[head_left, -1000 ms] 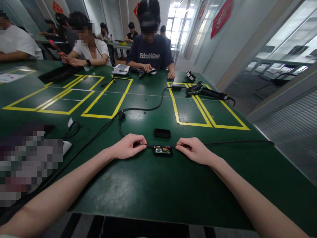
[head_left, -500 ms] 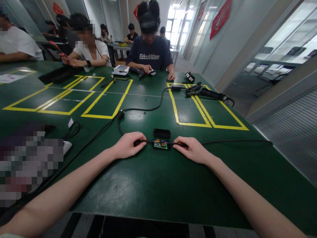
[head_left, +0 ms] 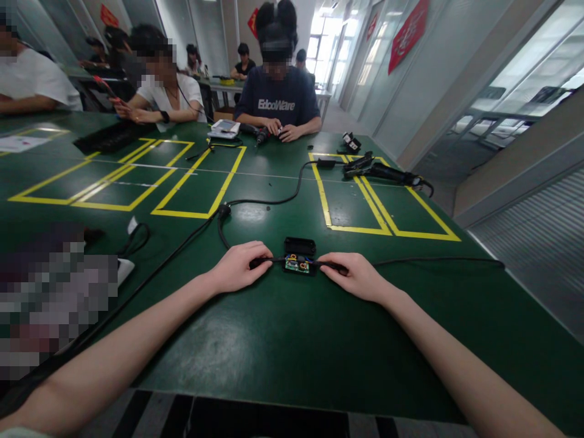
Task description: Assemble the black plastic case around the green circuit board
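Between my hands lies a green circuit board [head_left: 297, 265] with copper coils and coloured wires, in or over a small black case half whose edges show around it. Just behind it rests the other black case half [head_left: 300, 246], its hollow side up. My left hand [head_left: 241, 266] is closed around the black cable that enters the board's left end. On the right, my right hand [head_left: 353, 274] pinches the black cable [head_left: 438, 260] at the opposite end, and this cable runs on toward the table's right edge. Whether the board sits fully down in its case I cannot tell.
Yellow tape [head_left: 360, 230] marks rectangles on the green table [head_left: 255, 340]. A plug [head_left: 223, 210] and its cable lie behind my left hand. Black tool parts [head_left: 387, 171] rest at the back right. Across the table, a person in a dark shirt [head_left: 277, 91] handles a small object beside a drill [head_left: 261, 135].
The circuit board has shifted and tilted slightly between my hands, which keep their grip on the cables. Across the table, the person's hand on the right has moved in to meet the other.
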`<state>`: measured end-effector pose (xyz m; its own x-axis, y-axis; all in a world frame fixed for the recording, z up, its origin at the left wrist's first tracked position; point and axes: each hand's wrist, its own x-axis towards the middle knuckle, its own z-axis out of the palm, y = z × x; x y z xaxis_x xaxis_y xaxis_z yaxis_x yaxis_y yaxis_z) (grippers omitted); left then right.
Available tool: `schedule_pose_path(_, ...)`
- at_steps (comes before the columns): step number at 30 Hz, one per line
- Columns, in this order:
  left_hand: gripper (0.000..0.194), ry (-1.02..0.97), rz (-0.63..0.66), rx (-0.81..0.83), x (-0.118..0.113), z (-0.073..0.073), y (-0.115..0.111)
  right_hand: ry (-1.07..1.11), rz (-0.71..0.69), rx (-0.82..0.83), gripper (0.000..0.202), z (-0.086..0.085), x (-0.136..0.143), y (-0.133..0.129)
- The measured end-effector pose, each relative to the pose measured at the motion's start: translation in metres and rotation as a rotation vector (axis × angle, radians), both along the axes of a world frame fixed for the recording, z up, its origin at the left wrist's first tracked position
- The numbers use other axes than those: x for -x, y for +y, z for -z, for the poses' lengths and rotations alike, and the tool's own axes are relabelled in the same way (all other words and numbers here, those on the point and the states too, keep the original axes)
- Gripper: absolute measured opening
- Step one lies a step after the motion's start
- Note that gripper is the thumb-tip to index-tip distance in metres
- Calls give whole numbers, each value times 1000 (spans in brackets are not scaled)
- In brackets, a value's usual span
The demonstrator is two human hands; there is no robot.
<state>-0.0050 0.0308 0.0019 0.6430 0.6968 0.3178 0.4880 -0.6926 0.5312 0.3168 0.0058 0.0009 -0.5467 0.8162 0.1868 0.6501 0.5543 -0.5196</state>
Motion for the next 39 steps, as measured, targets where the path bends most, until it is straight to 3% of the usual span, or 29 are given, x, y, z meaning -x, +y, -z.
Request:
schedule_pose_path(8, 15, 65, 27, -36, -1, 1, -2, -30, -25, -57, 26, -4, 1, -1)
schedule_pose_path(13, 16, 15, 15, -96, -2, 1, -3, -18, -22, -124, 40, -4, 6, -1)
schedule_pose_path(18, 26, -21, -22, -174, -5, -2, -6, -9, 56, -159, 38, 2, 7, 2)
schedule_pose_path(23, 28, 84, 54, -144, -8, 1, -8, 35, 146, -203, 27, 6, 7, 3)
schedule_pose_path(36, 32, 88, 100, -138, -7, 2, -3, 33, 41, -81, 35, 4, 11, 4)
schedule_pose_path(39, 32, 106, 85, -142, -8, 4, -3, -28, 10, -119, 36, 4, 11, 6)
